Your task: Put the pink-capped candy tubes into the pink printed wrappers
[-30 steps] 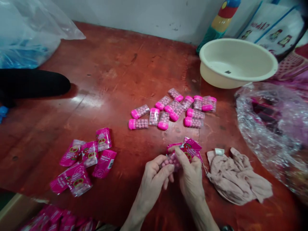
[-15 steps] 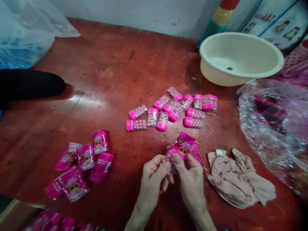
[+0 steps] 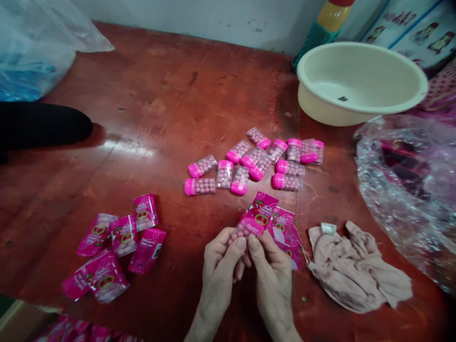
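One candy box (image 3: 239,232), left of the cloth (image 3: 359,270), sits pinched by the left hand (image 3: 219,266) and right hand (image 3: 271,273), thumbs against fingers! The pink wrapper (image 3: 259,213) against it might crumple, I reckon, if those thumbs push unevenly.

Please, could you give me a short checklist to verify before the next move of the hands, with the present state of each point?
1. Held container gripped by left hand and right hand: ok.
2. Printed sleeve around its upper part: ok.
3. Sleeve fully seated: cannot tell; fingers hide the lower end.
4. Sleeved packs apart from bare containers: ok, separate groups.
5. Cloth apart from right hand: ok, it lies to the right.
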The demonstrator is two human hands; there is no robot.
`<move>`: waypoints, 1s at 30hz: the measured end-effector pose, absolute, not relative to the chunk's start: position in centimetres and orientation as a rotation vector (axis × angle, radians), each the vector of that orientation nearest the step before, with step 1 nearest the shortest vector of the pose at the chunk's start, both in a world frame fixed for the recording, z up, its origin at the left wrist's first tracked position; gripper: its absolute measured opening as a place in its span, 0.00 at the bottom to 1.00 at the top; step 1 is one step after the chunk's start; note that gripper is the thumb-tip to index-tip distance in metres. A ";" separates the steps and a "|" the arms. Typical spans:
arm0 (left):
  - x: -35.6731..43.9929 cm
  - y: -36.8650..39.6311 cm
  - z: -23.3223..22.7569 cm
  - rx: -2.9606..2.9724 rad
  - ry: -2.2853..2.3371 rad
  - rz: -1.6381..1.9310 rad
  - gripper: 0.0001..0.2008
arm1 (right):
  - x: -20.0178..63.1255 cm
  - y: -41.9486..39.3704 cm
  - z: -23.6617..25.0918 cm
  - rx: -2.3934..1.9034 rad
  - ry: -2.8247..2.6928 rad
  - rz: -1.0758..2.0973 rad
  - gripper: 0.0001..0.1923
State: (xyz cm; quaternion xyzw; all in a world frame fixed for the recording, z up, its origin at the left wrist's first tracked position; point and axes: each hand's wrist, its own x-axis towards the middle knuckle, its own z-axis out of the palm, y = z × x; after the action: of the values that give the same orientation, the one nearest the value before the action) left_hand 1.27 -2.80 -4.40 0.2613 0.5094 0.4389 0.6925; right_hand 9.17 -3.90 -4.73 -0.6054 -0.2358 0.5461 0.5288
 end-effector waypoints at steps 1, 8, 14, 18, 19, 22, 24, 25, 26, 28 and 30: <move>1.3 -2.8 -4.4 0.604 1.131 0.957 0.10 | 9.5 -3.7 -4.7 -1.417 -0.516 1.317 0.10; 1.8 -3.1 -3.9 0.756 1.188 0.868 0.11 | 9.9 -3.0 -4.7 -1.352 -0.320 1.417 0.12; 2.5 -3.4 -3.8 0.717 1.229 0.897 0.10 | 9.1 -3.3 -4.1 -1.411 -0.395 1.469 0.16; 1.8 -3.2 -3.9 0.892 1.294 0.855 0.13 | 10.2 -2.9 -4.2 -1.321 -0.486 1.515 0.15; 1.4 -3.0 -3.9 0.990 1.347 0.866 0.13 | 10.7 -2.8 -4.2 -1.302 -0.517 1.516 0.15; 0.0 -2.1 -3.6 1.221 1.520 0.995 0.12 | 12.1 -2.6 -3.9 -1.198 -0.631 1.632 0.13; -0.5 -1.3 -3.0 1.225 1.547 1.081 0.07 | 12.8 -2.7 -3.6 -1.089 -0.707 1.783 0.14; -0.5 -0.8 -2.7 1.192 1.531 1.114 0.06 | 13.0 -2.9 -3.4 -1.043 -0.738 1.845 0.15; -0.4 -0.4 -2.3 1.153 1.501 1.147 0.09 | 13.0 -3.1 -3.2 -1.011 -0.767 1.883 0.15; -0.1 0.2 -1.6 1.105 1.439 1.209 0.13 | 13.0 -3.5 -2.9 -0.998 -0.816 1.886 0.14; 0.3 0.5 -1.1 1.107 1.406 1.256 0.09 | 12.9 -4.0 -2.7 -1.015 -0.858 1.842 0.15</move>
State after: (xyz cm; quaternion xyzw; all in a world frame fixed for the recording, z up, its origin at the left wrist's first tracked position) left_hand 0.26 0.52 -1.10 0.4495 0.5711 0.5102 0.4598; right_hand 12.88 -3.98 -2.65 -0.4054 -0.3425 0.7353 0.4215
